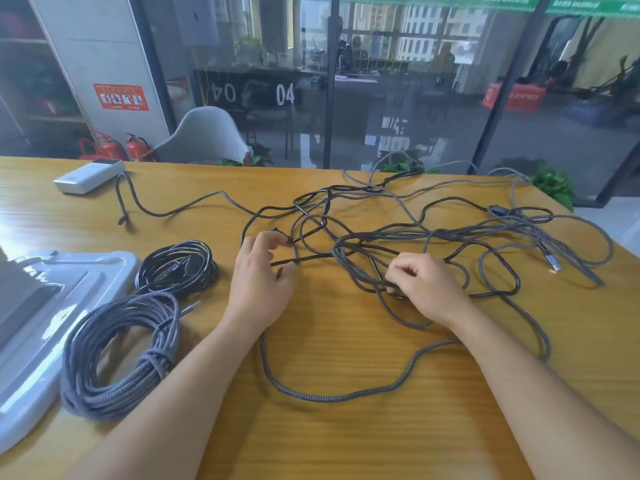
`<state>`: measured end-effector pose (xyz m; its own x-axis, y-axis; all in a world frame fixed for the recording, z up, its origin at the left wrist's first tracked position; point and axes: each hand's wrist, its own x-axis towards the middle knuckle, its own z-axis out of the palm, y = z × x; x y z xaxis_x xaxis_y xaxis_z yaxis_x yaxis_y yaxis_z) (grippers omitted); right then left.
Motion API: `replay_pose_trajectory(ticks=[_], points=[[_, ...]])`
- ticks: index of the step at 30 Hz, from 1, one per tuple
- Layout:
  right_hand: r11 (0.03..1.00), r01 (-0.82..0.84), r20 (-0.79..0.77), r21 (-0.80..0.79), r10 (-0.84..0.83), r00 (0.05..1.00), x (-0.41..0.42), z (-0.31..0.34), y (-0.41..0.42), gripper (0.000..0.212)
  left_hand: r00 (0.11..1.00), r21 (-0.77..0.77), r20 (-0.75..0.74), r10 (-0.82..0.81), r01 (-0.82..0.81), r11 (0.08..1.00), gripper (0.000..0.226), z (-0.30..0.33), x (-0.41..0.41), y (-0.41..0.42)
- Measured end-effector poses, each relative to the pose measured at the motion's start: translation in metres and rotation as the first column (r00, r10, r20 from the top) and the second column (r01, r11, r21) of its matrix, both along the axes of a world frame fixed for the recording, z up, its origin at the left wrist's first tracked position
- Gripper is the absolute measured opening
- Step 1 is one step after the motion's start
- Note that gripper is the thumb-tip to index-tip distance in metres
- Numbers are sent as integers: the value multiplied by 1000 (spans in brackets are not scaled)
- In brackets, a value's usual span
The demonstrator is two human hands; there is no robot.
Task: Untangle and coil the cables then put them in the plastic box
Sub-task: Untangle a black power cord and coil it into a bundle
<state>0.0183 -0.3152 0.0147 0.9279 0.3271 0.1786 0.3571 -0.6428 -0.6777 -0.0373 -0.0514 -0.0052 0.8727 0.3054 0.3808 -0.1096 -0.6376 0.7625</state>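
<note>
A tangle of grey braided and black cables sprawls over the middle and right of the wooden table. My left hand pinches a black cable end near the tangle's left side. My right hand grips grey strands at the tangle's front. A coiled black cable and a larger coiled grey braided cable lie to the left. The translucent plastic box lid lies at the left edge; the box itself is mostly out of frame.
A white power bank rests at the far left of the table with a cable plugged in. A loose grey cable curves between my forearms. A white chair and a glass wall stand beyond the table.
</note>
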Motion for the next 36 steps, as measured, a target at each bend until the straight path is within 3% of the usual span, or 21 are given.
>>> replay_pose_trajectory(ticks=[4, 7, 9, 11, 13, 15, 17, 18, 21, 26, 30, 33, 36], points=[[995, -101, -58, 10, 102, 993, -3, 8, -5, 38, 996, -82, -29, 85, -87, 993, 30, 1, 6, 5], [973, -230, -122, -3, 228, 966, -6, 10, -9, 31, 994, -53, -61, 94, -97, 994, 34, 0, 9, 6], [971, -240, -18, -2, 240, 971, -7, 9, -8, 22, 991, 0, -67, 114, -114, 993, 37, 0, 12, 6], [990, -141, 226, 6, 136, 965, -4, 8, 2, 12, 985, 136, -72, 155, -144, 980, 40, 3, 19, 8], [998, -48, 323, -43, 59, 945, 4, 10, 17, 42, 983, 237, -79, 163, -140, 961, 42, 8, 30, 10], [982, -38, 201, -185, 76, 977, 9, 8, 30, 56, 983, 266, -133, 128, -89, 960, 50, 13, 41, 11], [947, -129, 41, -296, 148, 988, 12, -2, 33, 51, 971, 279, -221, 85, -21, 960, 58, 14, 51, 12], [947, -163, -2, -276, 169, 986, 12, -6, 31, 48, 963, 282, -262, 66, 10, 959, 61, 14, 54, 13], [984, -167, -9, -66, 167, 986, 13, -10, 28, 41, 952, 300, -302, 58, 37, 953, 63, 10, 58, 17], [967, -138, 112, -215, 165, 980, 12, -13, 35, 66, 949, 371, -289, 125, -9, 929, 41, 5, 60, 19], [920, -163, 45, -357, 191, 981, 15, -13, 34, 75, 978, 216, -166, 126, -89, 972, 33, 13, 51, 15], [948, -172, 41, -266, 189, 981, 17, -14, 33, 71, 991, 37, 13, 135, -136, 990, 31, 26, 43, 10], [965, -204, 33, -166, 213, 977, 13, -9, 34, 66, 978, -45, 170, 121, -115, 992, 29, 44, 35, 8]])
